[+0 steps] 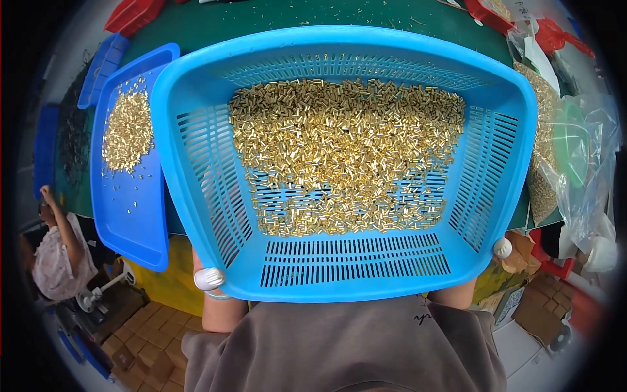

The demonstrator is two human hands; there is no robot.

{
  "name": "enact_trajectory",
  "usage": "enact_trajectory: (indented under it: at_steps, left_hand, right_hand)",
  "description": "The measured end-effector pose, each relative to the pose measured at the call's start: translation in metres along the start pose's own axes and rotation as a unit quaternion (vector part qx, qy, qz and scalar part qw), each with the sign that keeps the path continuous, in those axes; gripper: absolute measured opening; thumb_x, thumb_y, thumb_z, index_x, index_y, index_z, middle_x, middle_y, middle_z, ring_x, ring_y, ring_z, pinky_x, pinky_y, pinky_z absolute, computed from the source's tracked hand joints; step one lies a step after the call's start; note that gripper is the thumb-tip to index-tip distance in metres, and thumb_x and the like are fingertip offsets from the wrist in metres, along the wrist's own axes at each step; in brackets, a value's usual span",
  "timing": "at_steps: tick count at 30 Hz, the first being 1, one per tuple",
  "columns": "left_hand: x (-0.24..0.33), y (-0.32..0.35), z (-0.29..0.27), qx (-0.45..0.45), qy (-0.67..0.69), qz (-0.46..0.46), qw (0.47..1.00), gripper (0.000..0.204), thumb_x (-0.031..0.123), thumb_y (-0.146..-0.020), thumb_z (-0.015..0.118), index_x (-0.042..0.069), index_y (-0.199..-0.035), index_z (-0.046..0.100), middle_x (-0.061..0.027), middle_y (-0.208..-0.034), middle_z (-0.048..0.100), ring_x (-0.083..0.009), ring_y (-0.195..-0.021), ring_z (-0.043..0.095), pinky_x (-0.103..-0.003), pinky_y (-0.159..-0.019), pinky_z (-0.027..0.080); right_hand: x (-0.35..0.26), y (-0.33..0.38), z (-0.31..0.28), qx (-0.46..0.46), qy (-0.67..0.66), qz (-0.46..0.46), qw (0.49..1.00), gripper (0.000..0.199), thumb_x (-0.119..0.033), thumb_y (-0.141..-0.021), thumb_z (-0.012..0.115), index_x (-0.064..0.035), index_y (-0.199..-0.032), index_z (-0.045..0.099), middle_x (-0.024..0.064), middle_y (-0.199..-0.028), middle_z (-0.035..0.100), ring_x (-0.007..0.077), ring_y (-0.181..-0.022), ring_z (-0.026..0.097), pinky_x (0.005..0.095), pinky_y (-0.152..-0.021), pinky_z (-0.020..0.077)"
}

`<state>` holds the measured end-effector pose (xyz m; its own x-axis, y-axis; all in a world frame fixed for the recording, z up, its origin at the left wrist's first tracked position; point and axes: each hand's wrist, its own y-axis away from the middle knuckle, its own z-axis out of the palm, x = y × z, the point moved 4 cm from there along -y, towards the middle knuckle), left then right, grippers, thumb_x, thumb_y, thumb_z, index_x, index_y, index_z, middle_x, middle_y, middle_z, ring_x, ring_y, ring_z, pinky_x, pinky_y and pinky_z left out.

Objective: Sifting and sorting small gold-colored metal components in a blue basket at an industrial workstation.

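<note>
A large light-blue slotted plastic basket fills the middle of the view. Many small gold-coloured metal tubes lie in it, heaped thickest toward the far side and thinner near me, where slots of the bottom show through. My left hand grips the basket's near left corner, a white-covered thumb over the rim. At the near right corner my right hand does likewise, also with a white covering on the thumb. The other fingers of both hands are hidden beneath the basket.
Left of the basket, a blue tray bears a pile of similar gold pieces. A green table lies behind. Clear plastic bags and a green bowl-like thing are at right. Another person sits at far left.
</note>
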<state>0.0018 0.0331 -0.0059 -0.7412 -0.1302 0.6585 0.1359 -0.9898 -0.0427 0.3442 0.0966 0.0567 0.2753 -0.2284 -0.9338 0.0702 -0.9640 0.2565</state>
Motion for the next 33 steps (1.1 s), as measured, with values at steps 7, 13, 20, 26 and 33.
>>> enact_trajectory:
  at_steps: [7,13,20,26,33]
  left_hand:
    - [0.001,0.003,-0.016,0.028,-0.014,-0.026,0.999,0.088,0.015,-0.052,0.062,-0.001,-0.132,0.03,-0.023,-0.13,0.037,-0.0375,-0.117,0.04,-0.049,-0.098,0.035]
    - [0.002,-0.008,-0.011,0.026,-0.026,-0.053,0.998,0.088,0.013,-0.052,0.062,-0.001,-0.132,0.03,-0.0224,-0.129,0.038,-0.0365,-0.116,0.041,-0.047,-0.097,0.037]
    - [0.0,-0.019,-0.003,0.06,-0.018,-0.073,0.995,0.089,0.012,-0.05,0.061,-0.001,-0.132,0.03,-0.0221,-0.128,0.039,-0.0354,-0.115,0.042,-0.045,-0.095,0.039]
    - [-0.003,-0.025,0.007,0.053,-0.01,-0.075,0.996,0.09,0.011,-0.049,0.06,0.0,-0.132,0.029,-0.0215,-0.126,0.04,-0.0347,-0.114,0.044,-0.044,-0.094,0.041]
    - [-0.003,-0.022,0.006,0.044,-0.012,-0.057,0.997,0.089,0.011,-0.05,0.059,-0.001,-0.133,0.028,-0.0216,-0.125,0.041,-0.0347,-0.112,0.045,-0.044,-0.09,0.044]
  right_hand:
    - [0.015,-0.012,0.011,-0.051,-0.519,-0.258,0.813,0.076,-0.026,-0.059,0.082,0.011,-0.114,0.044,0.0155,-0.099,0.058,0.0186,-0.084,0.058,0.0272,-0.067,0.0513]
    - [-0.015,-0.013,0.014,-0.02,-0.475,-0.077,0.876,0.071,-0.024,-0.065,0.077,0.01,-0.117,0.042,0.0186,-0.1,0.057,0.0203,-0.083,0.059,0.0277,-0.067,0.0521]
    - [0.037,-0.023,-0.015,-0.072,-0.514,-0.173,0.837,0.084,-0.013,-0.058,0.066,0.0055,-0.13,0.029,0.024,-0.129,0.036,0.0366,-0.117,0.037,0.0477,-0.097,0.0307]
    - [0.045,-0.025,-0.021,-0.034,-0.529,-0.136,0.837,0.091,-0.009,-0.052,0.066,0.0048,-0.133,0.026,0.0249,-0.134,0.032,0.0394,-0.122,0.035,0.0505,-0.101,0.0301]
    - [0.051,-0.028,-0.025,-0.025,-0.562,-0.144,0.814,0.085,-0.007,-0.051,0.066,0.0087,-0.128,0.033,0.0265,-0.128,0.039,0.0397,-0.117,0.042,0.05,-0.097,0.0355]
